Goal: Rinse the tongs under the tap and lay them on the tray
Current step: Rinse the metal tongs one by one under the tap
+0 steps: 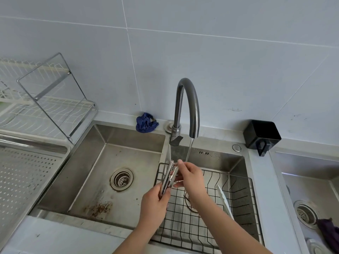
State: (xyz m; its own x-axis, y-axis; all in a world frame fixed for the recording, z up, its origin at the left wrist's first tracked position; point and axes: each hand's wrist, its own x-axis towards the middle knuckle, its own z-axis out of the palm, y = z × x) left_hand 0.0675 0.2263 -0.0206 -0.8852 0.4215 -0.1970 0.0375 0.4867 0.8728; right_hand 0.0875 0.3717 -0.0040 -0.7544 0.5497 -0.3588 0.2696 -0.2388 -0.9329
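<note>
Grip first: left hand wrapped tight round the handle end of the tongs, fingers curled right round. Right hand further up, pinching the toothed end between thumb and fingers, index fingertip poking up past the tips.

So: tongs held in 2 hands, arms close together, slanting up and away from the left fist toward the tap. Tips just beside the water stream, maybe touching it, hard to tell from this angle. All of it hanging above the near-left corner of the black wire basket in the right basin, not resting on it.

Handling-wise: looks like stainless steel, so stiff, fairly light, nothing fragile, but wet and slick. Probably springy too, so worth keeping squeezed together. Best taken by the handle end, same as the left hand now; toothed end less kind to fingers and easier to lose when wet.

Further out: white flat thing leaning in the basket, just right of the right wrist, no idea what. Left basin with its drain off to the side. Perforated steel tray well apart at far left, past that basin. Presumably the drop-off spot. Rinse step in hand by the look of it, laying-down not yet done.
</note>
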